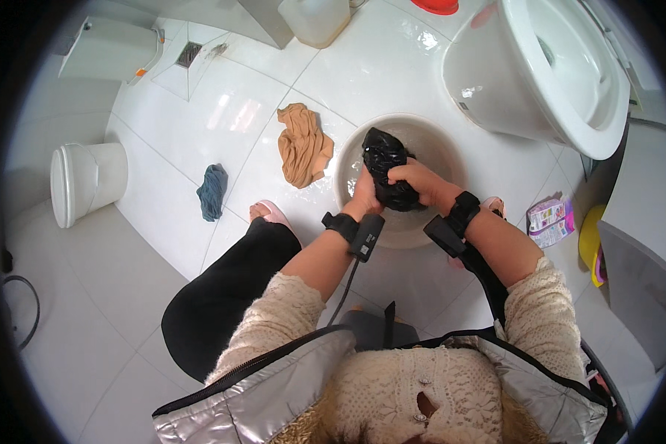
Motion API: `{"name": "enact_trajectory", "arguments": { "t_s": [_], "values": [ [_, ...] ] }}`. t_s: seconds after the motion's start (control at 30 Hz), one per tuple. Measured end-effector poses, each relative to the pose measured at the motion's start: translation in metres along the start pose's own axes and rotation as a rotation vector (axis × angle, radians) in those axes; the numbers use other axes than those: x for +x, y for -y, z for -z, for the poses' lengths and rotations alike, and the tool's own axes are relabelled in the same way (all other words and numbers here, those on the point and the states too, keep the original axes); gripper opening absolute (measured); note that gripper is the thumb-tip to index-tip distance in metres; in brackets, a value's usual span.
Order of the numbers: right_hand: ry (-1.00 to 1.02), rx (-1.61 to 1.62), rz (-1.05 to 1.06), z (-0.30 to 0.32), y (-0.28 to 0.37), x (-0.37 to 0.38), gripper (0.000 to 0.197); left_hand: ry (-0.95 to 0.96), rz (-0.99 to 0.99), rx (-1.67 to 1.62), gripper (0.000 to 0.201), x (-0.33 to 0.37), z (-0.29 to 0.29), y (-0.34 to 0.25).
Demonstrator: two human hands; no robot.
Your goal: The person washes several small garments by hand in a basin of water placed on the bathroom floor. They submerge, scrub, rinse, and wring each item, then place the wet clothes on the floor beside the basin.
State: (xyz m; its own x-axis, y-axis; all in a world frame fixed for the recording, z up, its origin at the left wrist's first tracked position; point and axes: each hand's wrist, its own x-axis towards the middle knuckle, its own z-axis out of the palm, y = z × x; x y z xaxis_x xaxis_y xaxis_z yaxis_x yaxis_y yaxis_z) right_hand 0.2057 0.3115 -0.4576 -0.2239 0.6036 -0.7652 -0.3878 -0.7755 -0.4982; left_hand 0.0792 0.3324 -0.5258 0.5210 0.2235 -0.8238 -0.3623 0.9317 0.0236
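Note:
A shiny, bunched black cloth [385, 157], which looks wet, is gripped in both of my hands over a round pale basin [339, 177]. My left hand [365, 192] is closed around its left side. From the right, my right hand [420, 182] wraps over its lower part, with the thumb on top. Water shows inside the basin, which stands on the floor in front of me. Beyond my left foot lies a crumpled tan cloth [300, 148], just left of the basin. Farther left is a small blue-grey cloth [212, 194]. Both wrists carry black strapped devices.
A white ceramic fixture [488, 81] rises at the far right. Lidded white bucket [96, 185] at the left; translucent jug [314, 21] and red object [436, 6] at the far edge. Printed packet [550, 222] and yellow container [590, 240] sit right. The tiled floor has a drain [189, 54].

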Motion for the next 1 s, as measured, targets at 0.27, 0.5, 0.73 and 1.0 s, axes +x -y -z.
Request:
{"name": "enact_trajectory", "arguments": {
  "t_s": [0.27,0.5,0.73,1.0],
  "values": [
    [-0.226,-0.319,0.196,0.038,-0.023,0.03,0.019,-0.265,-0.375,0.664,0.03,0.023,0.016,0.018],
    [-0.328,-1.172,0.013,0.082,-0.029,0.041,0.092,-0.201,-0.407,0.727,0.014,0.023,0.045,0.032],
    [-0.175,-1.758,0.007,0.054,-0.084,0.056,0.083,-0.322,-0.506,1.254,0.013,0.028,0.069,0.028],
    [-0.345,-0.941,0.295,0.062,-0.097,0.058,0.052,-0.379,-0.102,0.714,0.072,0.009,0.045,0.032]
  ]
}}
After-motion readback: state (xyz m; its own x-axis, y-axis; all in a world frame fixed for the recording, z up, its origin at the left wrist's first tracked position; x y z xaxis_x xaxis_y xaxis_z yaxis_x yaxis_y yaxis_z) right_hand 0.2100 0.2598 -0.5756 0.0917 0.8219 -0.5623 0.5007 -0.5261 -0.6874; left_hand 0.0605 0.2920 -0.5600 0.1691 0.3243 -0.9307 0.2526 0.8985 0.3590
